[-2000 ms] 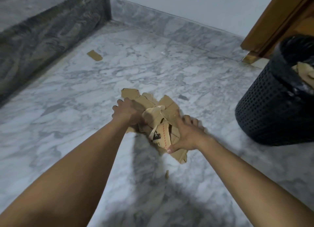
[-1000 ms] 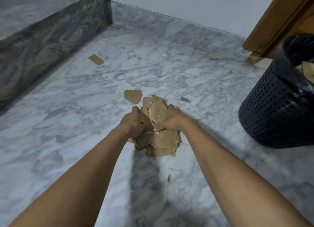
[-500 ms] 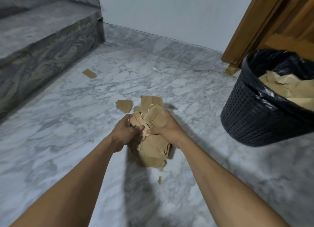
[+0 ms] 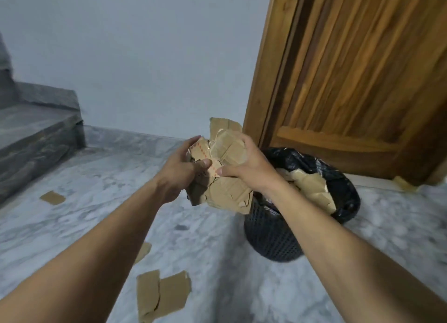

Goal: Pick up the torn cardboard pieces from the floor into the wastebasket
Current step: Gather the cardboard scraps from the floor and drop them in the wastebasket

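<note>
A bundle of torn cardboard pieces (image 4: 223,189) is held up in the air between both hands. My left hand (image 4: 180,171) grips its left side, thumb on the front. My right hand (image 4: 244,163) grips its right side. The bundle hangs just left of the black mesh wastebasket (image 4: 273,238), which has a black liner and holds cardboard scraps (image 4: 312,187). More torn pieces lie on the marble floor: a large piece (image 4: 162,295) near the bottom, a small one (image 4: 142,251) by my left forearm, and another (image 4: 52,197) at the far left.
A wooden door (image 4: 362,81) stands behind the wastebasket. A grey stone step (image 4: 36,139) rises at the left. A pale wall runs along the back above a marble skirting (image 4: 135,139).
Both hands have lifted the cardboard bundle off the floor and carried it up and right toward the wastebasket. The view has tilted up, and a few pieces stay on the floor.
</note>
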